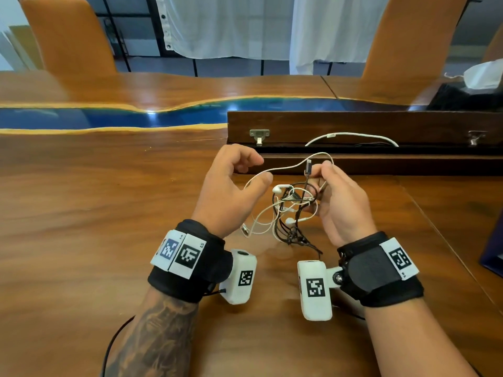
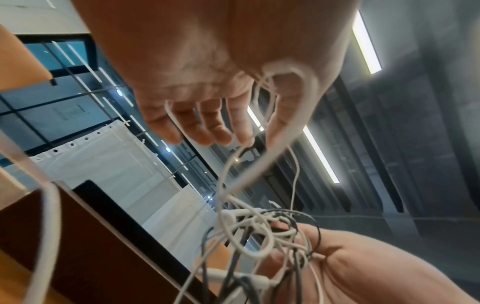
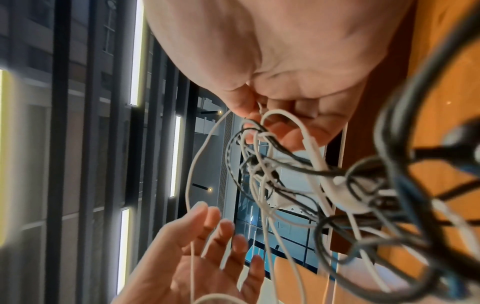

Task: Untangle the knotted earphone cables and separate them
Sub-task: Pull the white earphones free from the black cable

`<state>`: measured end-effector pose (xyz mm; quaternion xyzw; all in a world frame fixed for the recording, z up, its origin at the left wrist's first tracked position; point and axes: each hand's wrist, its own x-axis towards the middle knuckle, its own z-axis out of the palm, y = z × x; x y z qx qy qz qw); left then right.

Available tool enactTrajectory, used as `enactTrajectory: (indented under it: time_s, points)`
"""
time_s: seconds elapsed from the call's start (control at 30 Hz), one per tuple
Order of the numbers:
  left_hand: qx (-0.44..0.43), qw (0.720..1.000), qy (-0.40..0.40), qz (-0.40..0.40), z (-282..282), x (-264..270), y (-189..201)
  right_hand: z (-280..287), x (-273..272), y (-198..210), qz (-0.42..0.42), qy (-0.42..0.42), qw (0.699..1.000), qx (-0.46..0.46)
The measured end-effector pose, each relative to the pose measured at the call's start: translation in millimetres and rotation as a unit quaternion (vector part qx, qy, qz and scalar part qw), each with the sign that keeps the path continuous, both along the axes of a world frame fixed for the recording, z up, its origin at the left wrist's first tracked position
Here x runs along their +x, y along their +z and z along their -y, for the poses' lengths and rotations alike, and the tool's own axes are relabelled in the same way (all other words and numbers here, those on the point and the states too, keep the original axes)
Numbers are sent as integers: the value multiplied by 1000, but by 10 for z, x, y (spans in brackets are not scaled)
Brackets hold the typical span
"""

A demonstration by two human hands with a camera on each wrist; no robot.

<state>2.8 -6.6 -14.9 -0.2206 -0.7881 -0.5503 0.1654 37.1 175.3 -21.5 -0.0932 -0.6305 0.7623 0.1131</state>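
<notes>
A: Where is the knot of earphone cables [image 1: 292, 210]?

B: It hangs between the two hands, above the wooden table [image 1: 109, 213], with its lowest black loops near or on the tabletop; which one, the head view does not settle. White and black leads are wound through each other, and a white earbud [image 1: 277, 189] sticks out at the top left of the bundle.

A: What is the right hand [image 1: 340, 205] doing?

B: Its fingers are curled around the upper part of the tangle, gripping it. A dark plug [image 1: 308, 167] stands upright just above its fingertips. The right wrist view shows thumb and fingers closing on white and black strands together.

A: And the left hand [image 1: 231, 191]?

B: It is relaxed, fingers loosely bent and spread, clamping nothing. One white cable [image 1: 283, 167] runs from the right hand's side across to it and lies over the thumb and palm, as the left wrist view also shows.

A: Anything else on the table?

B: A dark wooden case [image 1: 353, 126] with metal latches stands open just beyond the hands, and a separate white cord [image 1: 351, 136] arcs along it. Two orange chairs [image 1: 70, 36] stand behind the table.
</notes>
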Motion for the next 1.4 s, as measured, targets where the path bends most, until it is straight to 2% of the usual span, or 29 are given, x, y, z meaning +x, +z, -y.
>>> enactTrajectory:
  time_s: [0.13,0.3,0.4,0.67,0.8,0.9,0.97,1.1,1.2,1.4]
  points:
    - [-21,999,-29,-7,-67,46,12,6,2,12,-8,9,1000,-10]
    - [-128,985,-78,80,-60,20,-52,3,-14,-8,-24,34,999,-6]
    - [-149,979,-93,101,-70,22,-69,3,-18,-23,-21,40,999,6]
    - [-140,985,-24,102,-62,-32,-133,-5,-24,-41,-35,64,997,39]
    - [-135,985,-5,110,-36,-55,-135,40,-9,-49,-70,27,988,138]
    - [-121,985,-7,122,-36,-55,-142,45,-6,-92,-79,73,965,238]
    - [-110,985,-10,132,-34,-65,-151,43,0,-113,-67,101,958,259]
    - [-91,986,-1,138,-33,-64,-157,57,-1,-140,-48,111,955,270]
    - [-103,987,-6,122,-31,-52,-146,57,-7,-138,-61,85,960,258]
    - [-113,987,-51,105,-14,-31,-122,36,-8,-127,-74,66,962,254]
